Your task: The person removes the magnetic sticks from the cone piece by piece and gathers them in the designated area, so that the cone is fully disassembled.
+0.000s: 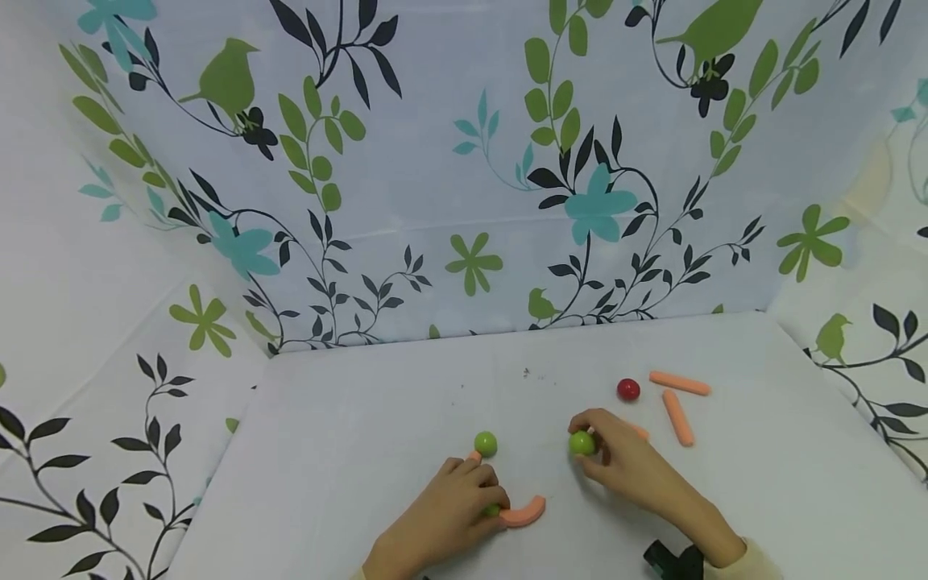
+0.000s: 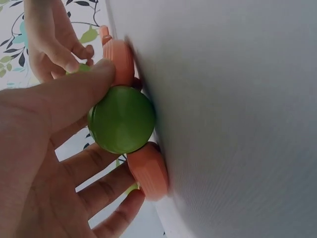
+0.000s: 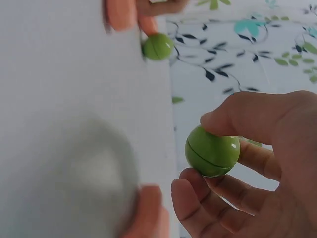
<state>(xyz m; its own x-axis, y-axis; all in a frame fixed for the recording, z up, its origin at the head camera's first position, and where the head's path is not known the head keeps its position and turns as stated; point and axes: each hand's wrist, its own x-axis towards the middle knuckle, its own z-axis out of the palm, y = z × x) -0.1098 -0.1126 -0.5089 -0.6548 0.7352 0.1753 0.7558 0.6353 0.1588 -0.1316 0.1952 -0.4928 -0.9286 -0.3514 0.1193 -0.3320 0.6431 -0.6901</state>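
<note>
My left hand (image 1: 464, 499) is low over the white table, its thumb and fingers around a glossy green ball (image 2: 123, 120). This ball sits between two orange pieces (image 2: 148, 171), one on each side; in the head view, a curved orange piece (image 1: 524, 513) sticks out to the right of the hand. Just beyond the left fingers lies a second green ball (image 1: 486, 444), with an orange end showing beside it. To the right, my right hand (image 1: 623, 459) pinches a third green ball (image 3: 213, 151) with a thin seam line, between thumb and fingertips.
A red ball (image 1: 628, 390) lies beyond the right hand, near two straight orange sticks (image 1: 680, 383). Part of another orange piece (image 1: 640, 432) shows behind that hand. A black device (image 1: 674, 560) is by the right wrist. Patterned cloth (image 1: 406, 177) hangs behind the table.
</note>
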